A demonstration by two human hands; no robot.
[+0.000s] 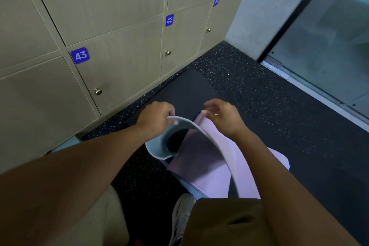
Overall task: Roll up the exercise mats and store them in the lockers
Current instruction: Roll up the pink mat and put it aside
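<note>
Shoe (182,215) and knee sit nearest the camera, which suggests you are crouched over the work. Just beyond them lies the lilac mat (209,166), its long axis running away from you toward the lockers (123,50), with the near portion flat on the speckled floor (269,106).

Your left hand (157,118) grips the far end of that mat, fingers curled over the edge, and has it lifted and curled back toward you so the pale blue-grey underside faces up. Your right hand (221,116) hovers just beside the same edge, fingers loosely spread and holding nothing; contact with the mat cannot be confirmed.

Finding: the lifted end lies directly between your two hands, and the left is the one on it. The roll looks barely started, a single loose arch and no tight core yet. My judgement is that the right hand needs to take the other corner so both sides turn evenly along the long axis; otherwise the roll is likely to skew.

Beyond the hands, a black mat (185,90) lies flat, partly under the lilac one and reaching close to the locker base. It appears unrolled.

Farthest, doors 43, 42 and 41 are all closed, knobs visible. Nothing is stored yet.
</note>
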